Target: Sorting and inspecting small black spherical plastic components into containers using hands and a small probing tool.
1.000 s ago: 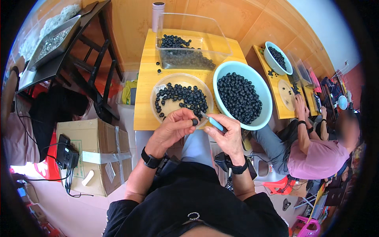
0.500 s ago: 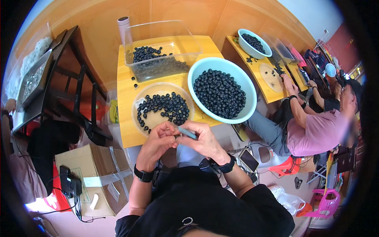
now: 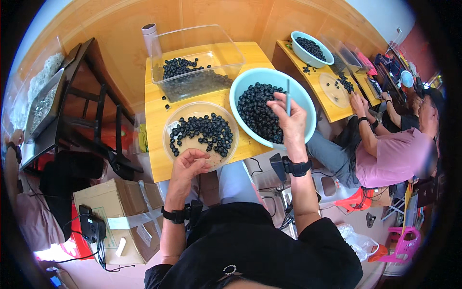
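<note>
Dark balls [image 3: 207,126] in clear dish [image 3: 190,144] and blue basin [image 3: 262,75], my left hand [image 3: 187,167] curled at the dish, whether pinching anything I can't tell, my right hand [image 3: 291,123] clasping 1 slim tool [image 3: 288,98] over the basin

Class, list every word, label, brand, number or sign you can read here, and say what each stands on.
None can be read.
Box: green print, too small to read.
Box's side: white label, too blurred to read.
Clear dish: a pale patch, perhaps a label; no words can be made out.
</note>
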Demonstrator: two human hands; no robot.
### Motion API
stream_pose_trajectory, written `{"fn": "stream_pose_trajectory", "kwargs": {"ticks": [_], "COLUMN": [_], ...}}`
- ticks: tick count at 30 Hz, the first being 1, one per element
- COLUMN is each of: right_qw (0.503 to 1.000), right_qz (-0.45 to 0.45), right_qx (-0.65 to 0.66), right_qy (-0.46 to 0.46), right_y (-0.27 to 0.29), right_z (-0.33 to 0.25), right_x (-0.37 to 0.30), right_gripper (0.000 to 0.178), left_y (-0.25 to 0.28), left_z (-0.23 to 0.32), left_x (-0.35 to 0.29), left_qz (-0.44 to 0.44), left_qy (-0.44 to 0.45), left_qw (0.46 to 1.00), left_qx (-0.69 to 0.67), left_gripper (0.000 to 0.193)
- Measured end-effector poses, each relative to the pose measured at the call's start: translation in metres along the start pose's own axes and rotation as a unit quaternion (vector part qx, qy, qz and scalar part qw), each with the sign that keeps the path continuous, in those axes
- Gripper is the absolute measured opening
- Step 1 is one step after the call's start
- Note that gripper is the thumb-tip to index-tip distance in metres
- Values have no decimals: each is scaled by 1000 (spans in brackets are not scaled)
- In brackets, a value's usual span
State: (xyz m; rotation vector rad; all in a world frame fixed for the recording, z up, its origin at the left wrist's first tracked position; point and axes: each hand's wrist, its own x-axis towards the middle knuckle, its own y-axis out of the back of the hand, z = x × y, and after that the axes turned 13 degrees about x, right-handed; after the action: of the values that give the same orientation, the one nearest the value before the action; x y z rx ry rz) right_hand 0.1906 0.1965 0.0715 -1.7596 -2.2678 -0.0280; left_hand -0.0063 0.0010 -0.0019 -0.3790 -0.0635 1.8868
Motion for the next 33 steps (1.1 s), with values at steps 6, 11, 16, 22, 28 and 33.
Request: {"fn": "stream_pose_trajectory", "kwargs": {"ticks": [6, 11, 16, 22, 28, 33], "right_qw": [995, 994, 996, 998, 997, 996], "right_qz": [9, 14, 3, -9, 0, 0], "right_qx": [2, 15, -11, -49, -65, -77], "right_qy": [-95, -106, -85, -49, -45, -32], "right_y": [14, 26, 23, 27, 20, 21], "right_z": [21, 32, 41, 50, 41, 44], "right_x": [-23, -36, -32, -33, -38, -36], "right_gripper": [21, 20, 20, 18, 15, 15], "left_y": [29, 44, 49, 27, 17, 15], "left_z": [-3, 4, 1, 3, -10, -9], "left_x": [-1, 6, 16, 30, 39, 39], "left_qz": [63, 112, 121, 3, -26, -23], "left_qy": [-17, -65, -84, -60, -96, -125], "left_qw": [998, 988, 926, 854, 777, 763], "left_qx": [1, 86, 347, 517, 622, 634], "left_gripper": [15, 16, 16, 16, 14, 12]}}
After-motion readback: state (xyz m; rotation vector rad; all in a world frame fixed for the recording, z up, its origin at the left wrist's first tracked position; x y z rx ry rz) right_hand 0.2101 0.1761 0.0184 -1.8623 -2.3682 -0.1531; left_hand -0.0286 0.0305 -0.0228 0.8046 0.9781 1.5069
